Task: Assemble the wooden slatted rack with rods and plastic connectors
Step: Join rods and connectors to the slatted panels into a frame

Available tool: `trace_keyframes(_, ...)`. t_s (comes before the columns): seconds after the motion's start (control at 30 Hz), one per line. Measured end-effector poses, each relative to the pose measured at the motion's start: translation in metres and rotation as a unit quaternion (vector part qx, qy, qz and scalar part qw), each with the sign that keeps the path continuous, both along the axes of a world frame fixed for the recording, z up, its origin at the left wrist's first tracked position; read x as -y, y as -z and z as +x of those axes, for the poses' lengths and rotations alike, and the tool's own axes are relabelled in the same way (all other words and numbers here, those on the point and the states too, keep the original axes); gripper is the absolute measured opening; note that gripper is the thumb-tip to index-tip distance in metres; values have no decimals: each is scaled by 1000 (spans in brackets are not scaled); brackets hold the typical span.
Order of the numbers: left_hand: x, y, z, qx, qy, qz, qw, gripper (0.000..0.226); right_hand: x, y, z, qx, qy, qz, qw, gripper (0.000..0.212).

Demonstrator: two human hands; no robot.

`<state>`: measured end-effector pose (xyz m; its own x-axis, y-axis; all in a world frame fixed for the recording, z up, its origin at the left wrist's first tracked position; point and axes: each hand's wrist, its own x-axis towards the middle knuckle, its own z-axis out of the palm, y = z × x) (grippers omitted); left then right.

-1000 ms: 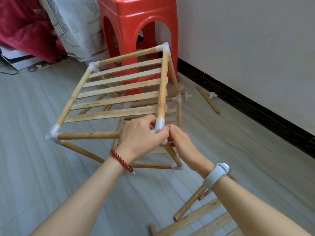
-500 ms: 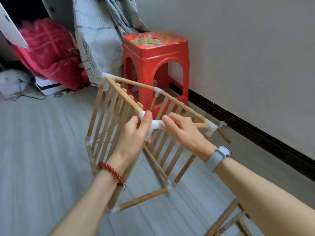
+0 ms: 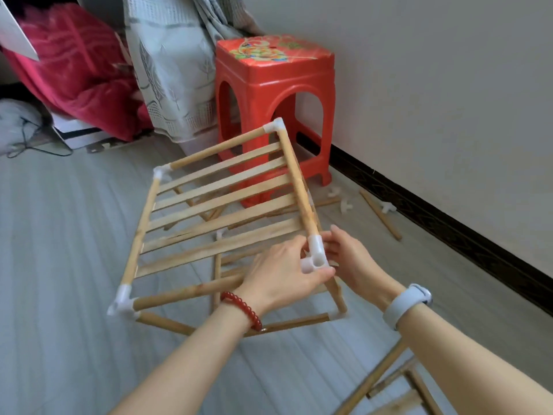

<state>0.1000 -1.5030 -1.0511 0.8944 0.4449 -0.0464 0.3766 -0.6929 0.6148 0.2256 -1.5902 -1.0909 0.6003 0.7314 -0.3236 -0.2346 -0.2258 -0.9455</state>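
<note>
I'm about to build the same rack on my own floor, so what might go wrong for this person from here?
1. Both hands, the left hand and the right hand, work one corner connector while the rack is tilted; the other push-fit corners may pull apart.
2. The connector's open socket faces up with no rod in it, so that corner may be weak.
3. Loose rods and small connectors lie on the floor by the red stool; they could be stepped on or lost.
</note>
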Motion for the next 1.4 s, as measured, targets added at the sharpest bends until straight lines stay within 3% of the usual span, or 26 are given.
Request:
trace_keyframes(0.1,16,15,-6,-28,28,86,995,34,-12,-14,14,-81,62,18,995,28)
trace_keyframes(0.23,20,33,-22,-24,93,207,974,31,-22,-5,23,-4,58,-135,989,42)
trace_keyframes(0.37,2,52,-52,1,149,228,962,28,-28,15,9,-28,102,-150,983,23)
trace_keyframes(0.5,-18,83,-94,25,171,252,952,23,-35,26,-28,1,43,-185,982,23)
trace_keyframes(0.6,-35,98,-131,50,150,280,947,22,-24,18,-46,45,-89,-240,966,31)
trace_keyframes(0.67,-49,102,-150,36,117,290,949,27,-18,7,-49,213,-186,-320,904,46)
trace_keyframes(0.73,-65,107,-167,17,63,264,962,39,-23,2,-52,499,-187,-345,773,55)
trace_keyframes(0.8,-74,114,-179,39,-19,192,980,58,-32,3,-58,684,-169,-180,687,49)
trace_keyframes(0.87,-68,107,-181,110,-158,-15,981,69,-45,17,-66,736,-282,1,616,41)
trace_keyframes(0.9,-62,102,-177,160,-245,-132,947,67,-51,26,-68,739,-345,46,577,41)
trace_keyframes(0.97,-59,96,-164,251,-395,-315,826,51,-65,40,-74,746,-411,68,520,46)
trace_keyframes(1.03,-68,96,-152,296,-449,-465,703,29,-79,46,-83,762,-417,90,487,46)
trace_keyframes(1.07,-70,94,-145,301,-454,-506,669,25,-84,48,-86,770,-421,100,469,46)
trace_keyframes(1.13,-73,91,-140,292,-471,-511,657,20,-90,52,-90,771,-439,116,446,50)
trace_keyframes(1.23,-69,95,-138,295,-484,-470,677,15,-94,58,-92,760,-458,99,450,55)
trace_keyframes(1.4,-72,98,-133,316,-508,-461,656,22,-91,70,-98,755,-454,92,465,53)
